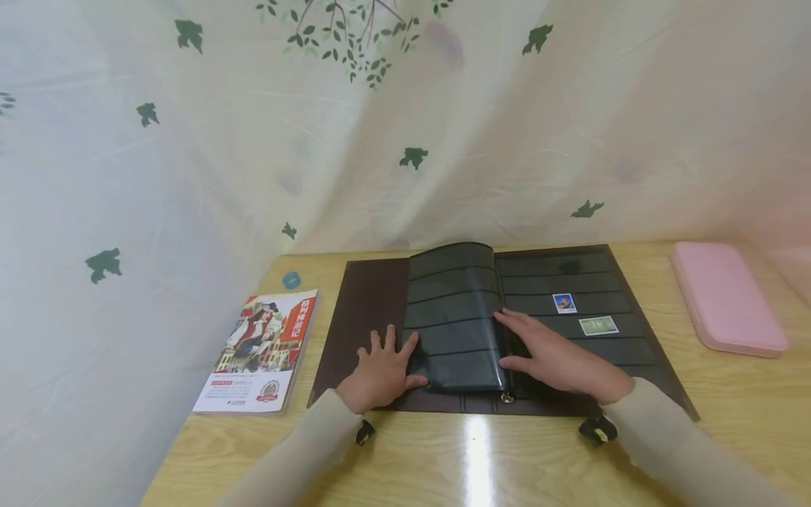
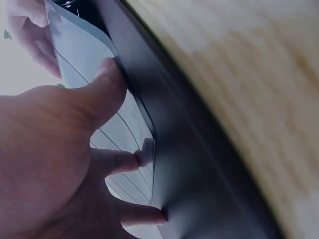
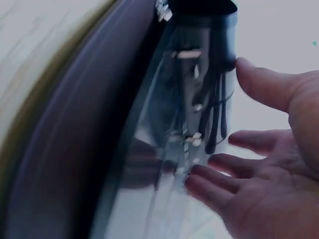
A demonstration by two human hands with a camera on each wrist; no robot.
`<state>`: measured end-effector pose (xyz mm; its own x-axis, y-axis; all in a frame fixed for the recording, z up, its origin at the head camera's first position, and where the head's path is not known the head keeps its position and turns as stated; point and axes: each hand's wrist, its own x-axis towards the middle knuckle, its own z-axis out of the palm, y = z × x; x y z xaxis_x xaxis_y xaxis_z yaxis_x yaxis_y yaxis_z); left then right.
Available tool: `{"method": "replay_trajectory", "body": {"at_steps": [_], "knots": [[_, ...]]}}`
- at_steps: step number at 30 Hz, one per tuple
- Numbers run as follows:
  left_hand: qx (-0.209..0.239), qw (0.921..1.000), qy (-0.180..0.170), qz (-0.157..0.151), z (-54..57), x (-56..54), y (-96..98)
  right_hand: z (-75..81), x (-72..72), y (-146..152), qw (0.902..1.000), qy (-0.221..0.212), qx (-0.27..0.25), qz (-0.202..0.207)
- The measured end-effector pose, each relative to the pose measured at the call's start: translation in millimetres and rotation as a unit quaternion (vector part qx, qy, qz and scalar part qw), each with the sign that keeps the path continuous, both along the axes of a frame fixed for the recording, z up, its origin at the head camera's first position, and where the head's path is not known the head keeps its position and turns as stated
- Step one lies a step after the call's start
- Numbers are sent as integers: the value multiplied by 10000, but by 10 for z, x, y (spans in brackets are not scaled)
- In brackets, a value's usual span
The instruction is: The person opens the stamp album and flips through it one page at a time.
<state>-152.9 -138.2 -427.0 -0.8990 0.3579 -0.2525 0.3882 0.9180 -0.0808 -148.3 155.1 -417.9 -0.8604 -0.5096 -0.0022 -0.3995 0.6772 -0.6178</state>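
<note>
An open stamp album has a dark brown cover and black pages with clear pocket strips. My left hand lies spread, its fingers and thumb touching the outer edge of the turned page and the cover beside it. That page bulges upward towards the binding. Near the binding, the fingertips and thumb of my right hand touch the page's curved inner part, with fingers extended; the right wrist view shows this hand from the palm side. A blue stamp and a green stamp sit in the right page.
Left of the album lies a booklet with a colourful cover, and a small blue object sits behind it. At the right is a pink case. A patterned curtain hangs along the back of the wooden table.
</note>
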Motion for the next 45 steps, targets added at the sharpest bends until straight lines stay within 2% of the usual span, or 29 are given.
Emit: {"method": "replay_trajectory", "body": {"at_steps": [2, 5, 9, 21, 31, 36, 41, 45], "knots": [[0, 10000, 23, -38, 5, 3, -8, -21, -15, 35, 9997, -221, 28, -43], [31, 9999, 115, -109, 11, 6, -24, -45, -23, 58, 9994, -326, 39, -46], [79, 9998, 139, -123, 13, 8, -45, -59, -14, 46, 9997, -251, 40, -59], [348, 9994, -70, 15, 48, 1, -112, -79, -14, -93, 9995, 22, 170, -283], [664, 9969, -407, -91, 72, -19, -252, -61, -15, -183, 9987, 80, 458, -200], [881, 9947, -427, -329, 76, -19, -313, -40, 8, -188, 9981, 132, 573, -192], [992, 9933, -488, -329, 84, -28, -351, -58, 5, -161, 9983, 124, 530, -196], [1032, 9931, -470, -313, 91, -29, -360, -51, -3, -120, 9988, -62, 424, -256]]}}
